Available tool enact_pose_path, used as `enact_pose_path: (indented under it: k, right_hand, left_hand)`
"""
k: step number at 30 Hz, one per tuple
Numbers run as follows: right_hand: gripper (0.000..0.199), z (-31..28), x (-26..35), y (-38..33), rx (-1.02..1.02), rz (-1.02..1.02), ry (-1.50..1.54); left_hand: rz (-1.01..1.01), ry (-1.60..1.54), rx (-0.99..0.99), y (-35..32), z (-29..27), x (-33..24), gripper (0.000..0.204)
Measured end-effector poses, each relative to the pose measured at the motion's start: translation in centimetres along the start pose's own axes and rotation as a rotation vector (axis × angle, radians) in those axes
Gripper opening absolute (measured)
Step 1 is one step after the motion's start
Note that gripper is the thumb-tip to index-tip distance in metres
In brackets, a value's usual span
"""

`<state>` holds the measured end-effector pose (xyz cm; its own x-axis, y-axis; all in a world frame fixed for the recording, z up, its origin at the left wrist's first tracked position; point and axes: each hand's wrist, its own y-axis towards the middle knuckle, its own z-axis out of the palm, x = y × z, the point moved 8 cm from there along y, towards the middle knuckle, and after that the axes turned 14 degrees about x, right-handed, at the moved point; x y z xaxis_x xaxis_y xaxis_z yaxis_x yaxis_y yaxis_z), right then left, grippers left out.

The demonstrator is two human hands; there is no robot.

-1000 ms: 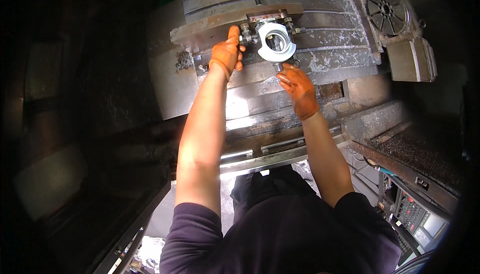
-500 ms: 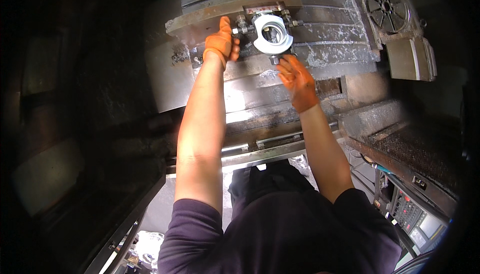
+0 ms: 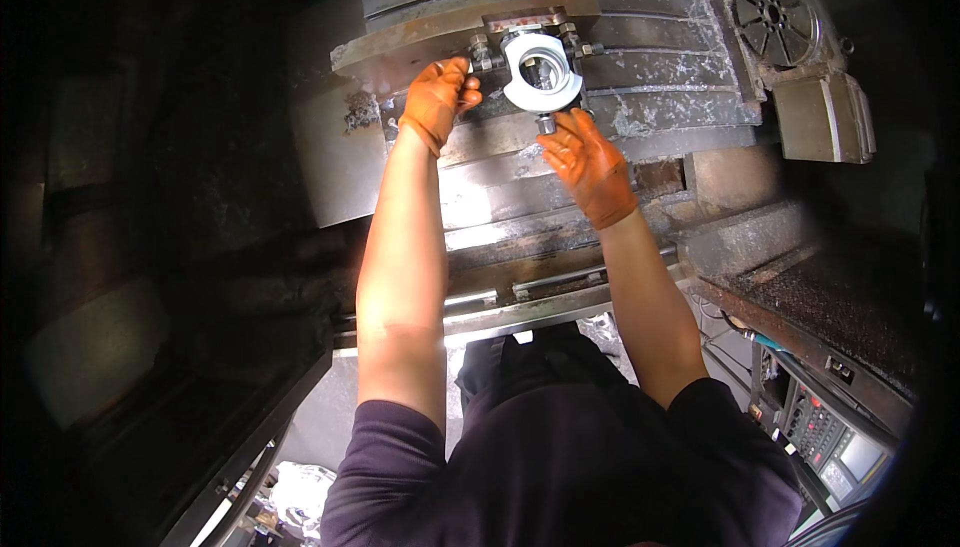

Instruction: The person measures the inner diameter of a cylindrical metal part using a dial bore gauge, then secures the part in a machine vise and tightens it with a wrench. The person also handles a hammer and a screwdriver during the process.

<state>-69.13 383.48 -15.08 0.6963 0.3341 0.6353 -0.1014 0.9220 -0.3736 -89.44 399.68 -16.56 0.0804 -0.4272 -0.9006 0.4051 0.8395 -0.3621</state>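
A pale ring-shaped metal part sits in a clamp fixture on the slotted machine table. My left hand, in an orange glove, is curled around a bolt or nut on the fixture's left side. My right hand, also gloved in orange, reaches the stud at the ring's lower edge with its fingertips. Whether either hand holds a tool is hidden by the fingers.
A round slotted chuck plate and a grey block stand at the table's right end. Metal chips lie on the table. A control panel with buttons is at lower right. Dark machine housing fills the left.
Both hands have shifted slightly up the picture with the view. My right hand moved from below the fixture up to the stud under the ring; the left stays at the left bolt.
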Motion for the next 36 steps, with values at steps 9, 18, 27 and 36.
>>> enact_pose_path:
  k: [9,18,27,36]
  right_hand:
    - [0.056,-1.0,-1.4,0.5,-0.107,0.08,-0.016]
    - [0.037,0.0,3.1,-1.7,0.014,-0.291,-0.934]
    - [0.038,2.2,3.6,-1.6,0.103,-0.372,-0.889]
    - [0.037,2.4,3.2,-2.2,-0.053,-0.184,-0.918]
  left_hand:
    - [0.149,-0.493,-0.034,-2.3,5.0,7.2,0.076]
    - [0.053,-0.918,0.14,-4.7,15.0,6.9,0.061]
    - [0.125,-1.013,0.185,-4.8,15.5,5.5,0.063]
    - [0.169,-0.922,0.167,-4.8,14.9,6.6,0.067]
